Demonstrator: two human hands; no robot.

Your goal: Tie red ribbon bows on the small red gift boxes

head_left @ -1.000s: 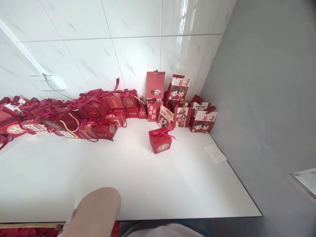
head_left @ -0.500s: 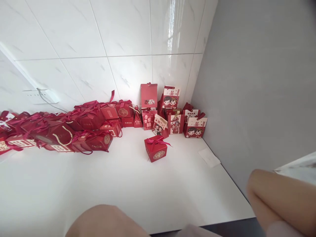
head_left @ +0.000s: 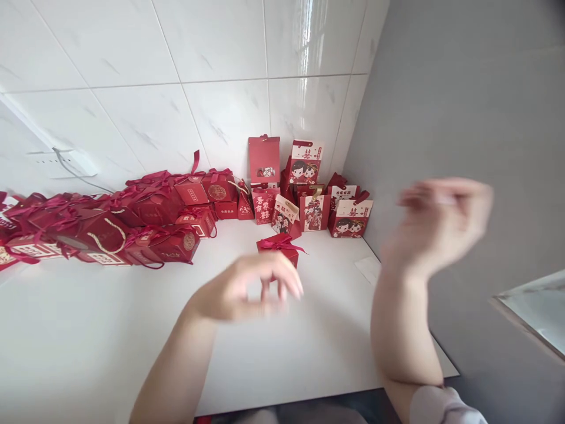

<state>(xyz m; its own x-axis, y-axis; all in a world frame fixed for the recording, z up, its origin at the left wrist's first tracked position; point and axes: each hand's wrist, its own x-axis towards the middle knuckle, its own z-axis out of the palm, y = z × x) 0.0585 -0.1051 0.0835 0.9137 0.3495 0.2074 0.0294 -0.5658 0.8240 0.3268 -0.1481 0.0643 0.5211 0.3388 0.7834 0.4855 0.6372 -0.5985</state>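
My left hand [head_left: 249,288] hangs in the air over the white table, fingers bent and apart, with nothing visible in it. Just behind it stands a small red gift box [head_left: 285,244] tied with a crimson ribbon; the hand covers its lower front. Raised high on the right, before the grey wall, is my right hand [head_left: 445,221]. Its fingers look bent but are smeared by motion, so what they hold, if anything, does not show.
Several red ribboned gift boxes [head_left: 141,206] are heaped along the tiled wall at left. Upright red and white paper boxes [head_left: 304,168] stand in the back corner. A white paper [head_left: 367,269] lies by the grey wall [head_left: 463,106]. A pale-edged panel [head_left: 534,306] juts in at right.
Both forearms, earlier low at the frame's bottom and right edge with hands out of sight, have risen. The left hand now reaches before the box; the right is lifted. The view has shifted slightly.
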